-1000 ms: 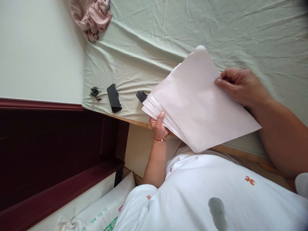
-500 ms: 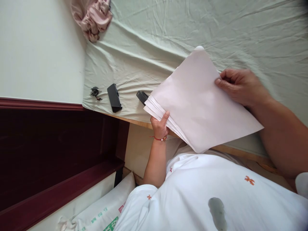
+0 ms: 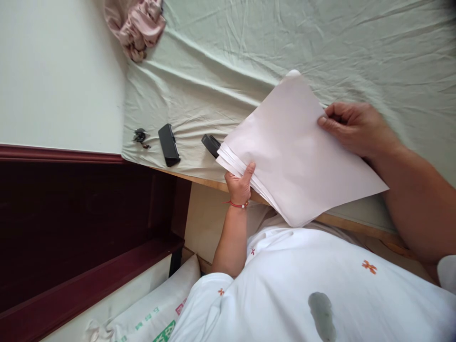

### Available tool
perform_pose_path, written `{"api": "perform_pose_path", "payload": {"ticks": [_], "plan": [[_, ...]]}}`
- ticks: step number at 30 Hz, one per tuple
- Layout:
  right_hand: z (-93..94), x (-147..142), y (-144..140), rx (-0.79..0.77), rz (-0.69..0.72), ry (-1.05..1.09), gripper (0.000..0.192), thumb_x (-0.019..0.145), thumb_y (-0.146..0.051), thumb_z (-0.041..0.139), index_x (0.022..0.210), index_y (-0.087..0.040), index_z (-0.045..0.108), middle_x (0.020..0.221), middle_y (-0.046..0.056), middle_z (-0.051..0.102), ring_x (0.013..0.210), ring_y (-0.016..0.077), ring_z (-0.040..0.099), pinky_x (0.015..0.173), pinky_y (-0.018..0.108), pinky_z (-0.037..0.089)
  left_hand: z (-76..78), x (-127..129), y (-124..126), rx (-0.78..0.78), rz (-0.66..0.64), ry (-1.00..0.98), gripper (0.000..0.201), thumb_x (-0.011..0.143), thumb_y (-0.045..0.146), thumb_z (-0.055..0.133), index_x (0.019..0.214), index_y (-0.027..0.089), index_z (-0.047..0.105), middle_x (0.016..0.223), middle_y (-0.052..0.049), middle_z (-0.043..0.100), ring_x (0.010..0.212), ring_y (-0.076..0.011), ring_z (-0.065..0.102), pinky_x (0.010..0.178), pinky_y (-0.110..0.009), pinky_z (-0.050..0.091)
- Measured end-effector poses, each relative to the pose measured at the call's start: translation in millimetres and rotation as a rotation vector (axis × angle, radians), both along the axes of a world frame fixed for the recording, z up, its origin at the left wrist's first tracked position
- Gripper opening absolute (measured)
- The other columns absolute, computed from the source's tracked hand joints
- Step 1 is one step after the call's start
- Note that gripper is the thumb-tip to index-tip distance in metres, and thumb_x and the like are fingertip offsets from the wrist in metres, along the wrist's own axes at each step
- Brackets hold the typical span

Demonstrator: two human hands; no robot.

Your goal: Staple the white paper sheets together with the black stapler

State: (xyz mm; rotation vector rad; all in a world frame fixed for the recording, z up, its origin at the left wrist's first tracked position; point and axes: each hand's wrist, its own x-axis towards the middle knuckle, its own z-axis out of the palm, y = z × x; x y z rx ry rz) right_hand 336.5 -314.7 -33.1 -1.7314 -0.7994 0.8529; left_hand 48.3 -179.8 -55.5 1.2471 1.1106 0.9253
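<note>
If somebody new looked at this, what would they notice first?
Probably the big white papers in the middle, held by the left grip and the right grip. Then maybe the grey blotch on the white shirt, near the bottom. After that, the crumpled pink cloth at the top left, on the pale green sheet.

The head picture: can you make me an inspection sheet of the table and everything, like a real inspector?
Surface: pale green cloth, wrinkled; a wooden edge shows below it.
Job's things: papers, several, fanned at the left; top one blank on the side we see.
Clutter: black case; black thing partly behind the papers; pink cloth, bunched up.
Hands: left hand and right hand both grip the papers.
Cables: dark tangle, too small to tell.
Surroundings: white wall, dark red panel, printed sack.
</note>
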Motion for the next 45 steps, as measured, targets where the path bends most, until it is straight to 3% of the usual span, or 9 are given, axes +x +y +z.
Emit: {"api": "perform_pose_path", "payload": {"ticks": [6,12,15,21,28,33,37,41,45], "plan": [[4.8,-0.8,0.0,-0.001,0.014,0.084,0.028,0.097,-0.048,0.087,0.09,-0.023,0.075,0.076,0.0,0.065,0.063,0.013,0.052,0.053,0.027,0.038,6.7,2.4,-3.1,-0.026,0.08,-0.065,0.065,0.056,0.058,0.114,0.105,0.023,0.091,0.113,-0.007,0.092,0.125,-0.032,0.085,0.12,-0.044,0.066],[8.1,-1.9,-3.3,0.07,0.043,0.193,0.073,0.082,-0.096,0.084,0.092,-0.023,0.078,0.073,0.0,0.063,0.06,0.0119,0.05,0.052,0.029,0.041,11.4,0.5,1.7,-0.01,0.179,-0.107,0.054,0.062,0.048,0.111,0.105,0.024,0.088,0.118,-0.006,0.091,0.138,-0.0332,0.08,0.125,-0.044,0.062],[9.0,-2.8,-5.5,0.115,0.033,0.396,0.084,0.069,-0.102,0.088,0.099,-0.024,0.08,0.086,0.005,0.077,0.07,0.0174,0.066,0.058,0.03,0.052,17.9,2.8,4.9,0.0,0.245,-0.139,0.046,0.065,0.041,0.108,0.101,0.023,0.086,0.116,-0.005,0.091,0.136,-0.0316,0.081,0.124,-0.044,0.063],[12.5,-1.5,-10.8,0.243,0.045,0.603,0.082,0.061,-0.092,0.1,0.107,-0.026,0.086,0.103,0.006,0.087,0.09,0.0262,0.083,0.075,0.034,0.064,33.5,9.9,20.3,0.02,0.36,-0.156,0.04,0.079,0.041,0.1,0.11,0.022,0.085,0.126,-0.007,0.089,0.144,-0.0303,0.077,0.127,-0.044,0.063],[6.7,-8.5,-9.9,0.269,0.252,0.625,0.076,0.063,-0.063,0.111,0.123,-0.024,0.086,0.128,0.012,0.087,0.136,0.0449,0.078,0.117,0.064,0.062,37.8,23.6,18.3,-0.054,0.342,-0.217,0.05,0.089,0.046,0.098,0.131,0.024,0.084,0.152,-0.008,0.082,0.159,-0.0297,0.067,0.129,-0.041,0.062],[7.4,-23.9,-4.9,0.228,0.046,0.514,0.067,0.064,-0.039,0.112,0.122,-0.024,0.083,0.139,0.01,0.086,0.138,0.0409,0.075,0.128,0.066,0.058,31.9,22.7,6.1,-0.103,0.299,-0.224,0.038,0.091,0.035,0.096,0.127,0.027,0.086,0.151,-0.007,0.083,0.161,-0.0282,0.065,0.126,-0.039,0.062],[3.2,-17.4,-3.0,0.363,-0.126,0.438,0.058,0.066,-0.029,0.11,0.118,-0.027,0.086,0.138,0.005,0.086,0.139,0.0366,0.075,0.13,0.06,0.058,23.1,-11.2,22.9,-0.044,0.211,-0.188,0.037,0.086,0.038,0.099,0.12,0.032,0.085,0.148,-0.003,0.085,0.157,-0.0242,0.068,0.121,-0.032,0.062],[0.5,-8.6,-4.3,0.52,-0.17,0.383,0.044,0.067,-0.021,0.108,0.106,-0.028,0.089,0.125,0.002,0.089,0.132,0.0334,0.077,0.125,0.056,0.061,20.6,-46.0,44.5,0.064,0.078,-0.227,0.052,0.074,0.053,0.108,0.115,0.036,0.08,0.127,0.001,0.088,0.131,-0.0187,0.08,0.109,-0.028,0.065],[1.0,-6.9,-9.4,0.528,-0.1,0.344,0.034,0.064,-0.023,0.109,0.092,-0.025,0.09,0.114,0.001,0.09,0.112,0.0279,0.081,0.113,0.05,0.067,17.7,-57.4,47.6,0.185,-0.006,-0.112,0.06,0.061,0.055,0.114,0.106,0.034,0.08,0.104,0.004,0.084,0.102,-0.0163,0.082,0.097,-0.028,0.067]]}}
